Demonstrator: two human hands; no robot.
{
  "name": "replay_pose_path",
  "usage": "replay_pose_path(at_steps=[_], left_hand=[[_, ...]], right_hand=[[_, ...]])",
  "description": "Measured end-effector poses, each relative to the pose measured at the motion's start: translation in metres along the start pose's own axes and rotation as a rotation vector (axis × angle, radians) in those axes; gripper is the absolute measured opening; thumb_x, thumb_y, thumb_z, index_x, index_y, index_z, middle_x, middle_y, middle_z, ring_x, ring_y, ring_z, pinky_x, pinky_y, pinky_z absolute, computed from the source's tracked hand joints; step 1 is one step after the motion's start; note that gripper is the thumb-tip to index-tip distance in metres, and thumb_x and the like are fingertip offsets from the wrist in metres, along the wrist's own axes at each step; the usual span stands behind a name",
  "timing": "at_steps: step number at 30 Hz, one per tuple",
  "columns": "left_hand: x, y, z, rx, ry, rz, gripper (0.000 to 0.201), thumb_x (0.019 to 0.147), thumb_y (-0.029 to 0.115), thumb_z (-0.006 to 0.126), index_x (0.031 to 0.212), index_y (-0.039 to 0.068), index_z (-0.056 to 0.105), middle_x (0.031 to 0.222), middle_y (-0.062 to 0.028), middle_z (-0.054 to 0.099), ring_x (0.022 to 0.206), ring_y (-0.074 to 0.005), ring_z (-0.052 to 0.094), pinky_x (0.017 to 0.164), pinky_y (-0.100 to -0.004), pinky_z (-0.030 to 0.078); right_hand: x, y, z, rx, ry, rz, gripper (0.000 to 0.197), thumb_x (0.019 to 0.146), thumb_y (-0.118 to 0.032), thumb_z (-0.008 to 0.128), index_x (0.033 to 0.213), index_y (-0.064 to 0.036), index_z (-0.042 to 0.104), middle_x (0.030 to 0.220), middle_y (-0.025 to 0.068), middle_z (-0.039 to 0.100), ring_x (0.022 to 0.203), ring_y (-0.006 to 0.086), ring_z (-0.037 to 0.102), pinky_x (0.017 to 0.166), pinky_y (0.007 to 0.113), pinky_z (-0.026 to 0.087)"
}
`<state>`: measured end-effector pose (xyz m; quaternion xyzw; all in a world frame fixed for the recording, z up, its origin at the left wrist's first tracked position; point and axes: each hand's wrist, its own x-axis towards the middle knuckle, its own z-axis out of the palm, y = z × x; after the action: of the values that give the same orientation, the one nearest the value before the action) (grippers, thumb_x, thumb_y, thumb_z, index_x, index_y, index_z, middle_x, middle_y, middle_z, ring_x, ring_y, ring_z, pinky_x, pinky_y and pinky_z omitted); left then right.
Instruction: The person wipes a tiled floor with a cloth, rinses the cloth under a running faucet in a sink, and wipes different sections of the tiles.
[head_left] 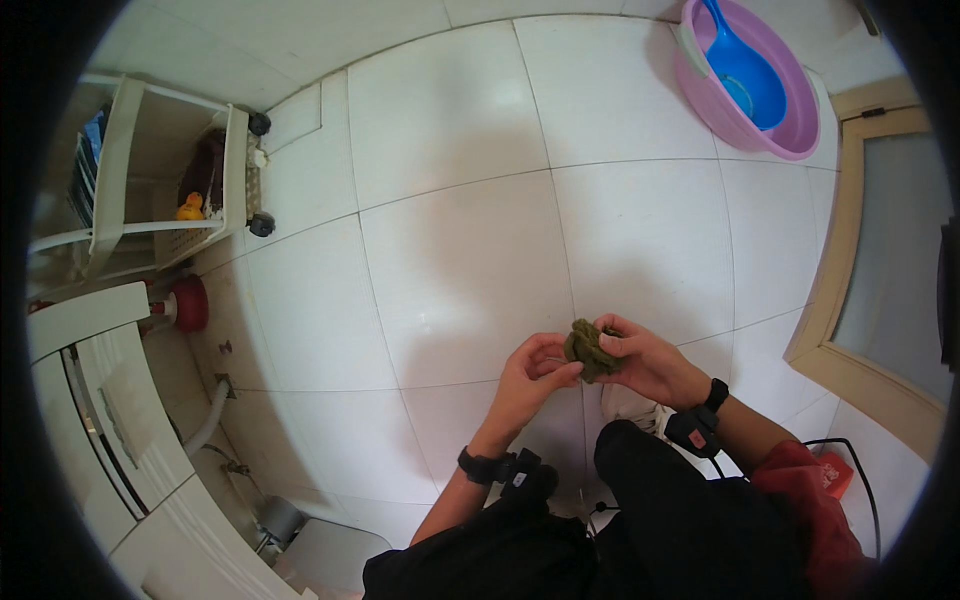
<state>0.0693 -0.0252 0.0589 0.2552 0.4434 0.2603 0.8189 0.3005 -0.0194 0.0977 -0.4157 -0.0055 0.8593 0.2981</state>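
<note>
Well apart from cabinet edges (152,410), hands (535,378) (648,362) hold green cloth (588,350).

On my feed from the head camera, I see the left hand (535,378) and right hand (650,362) bare. Below centre, a black wristband (482,467) circles the left wrist, with a boxy black module (522,474) beside it carrying a small pale marking. Right of centre I get a second black band (716,395) and a black module (692,432) with a reddish label, a thin dark cable (717,467) leaving it. A red sleeve (812,505) fills the lower right; black legwear (690,520) spans the bottom. A pale shoe (627,403) has light laces (656,420).
</note>
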Motion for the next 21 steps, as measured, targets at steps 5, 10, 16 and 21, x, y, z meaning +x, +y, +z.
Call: replay_pose_path(at_steps=[5,10,16,21], left_hand=[[-0.004,0.002,0.008,-0.096,0.106,-0.012,0.021,0.099,0.005,0.069,0.119,0.005,0.061,0.116,-0.0069,0.070,0.105,-0.0165,0.070,0.089,-0.0319,0.061],[-0.013,0.012,0.013,-0.119,0.211,0.118,0.016,0.101,0.005,0.066,0.115,0.007,0.060,0.117,-0.0058,0.065,0.112,-0.0173,0.067,0.092,-0.0359,0.063],[-0.024,0.036,0.015,-0.187,0.137,0.101,0.015,0.100,0.002,0.060,0.114,0.006,0.060,0.115,-0.0052,0.063,0.111,-0.0180,0.067,0.092,-0.0379,0.063],[-0.034,0.056,0.017,-0.210,0.005,0.125,0.018,0.098,0.001,0.058,0.115,0.004,0.060,0.115,-0.0077,0.065,0.098,-0.0164,0.066,0.088,-0.0376,0.060]], right_hand=[[-0.004,-0.003,0.000,0.031,0.005,-0.002,0.039,0.108,-0.034,0.062,0.138,-0.0094,0.056,0.136,0.0091,0.060,0.126,0.0224,0.060,0.110,0.046,0.049],[-0.006,-0.007,-0.004,0.107,0.024,0.053,0.052,0.107,-0.039,0.061,0.147,-0.0082,0.052,0.144,0.0123,0.057,0.132,0.0269,0.057,0.113,0.048,0.046],[-0.006,0.001,0.006,-0.136,-0.099,-0.072,0.052,0.103,-0.011,0.063,0.152,-0.0040,0.049,0.147,0.0119,0.057,0.138,0.0238,0.054,0.116,0.045,0.046],[0.001,-0.003,0.009,-0.180,-0.120,-0.118,0.052,0.101,-0.001,0.060,0.152,-0.0024,0.049,0.145,0.0103,0.060,0.135,0.0206,0.056,0.115,0.043,0.046]])
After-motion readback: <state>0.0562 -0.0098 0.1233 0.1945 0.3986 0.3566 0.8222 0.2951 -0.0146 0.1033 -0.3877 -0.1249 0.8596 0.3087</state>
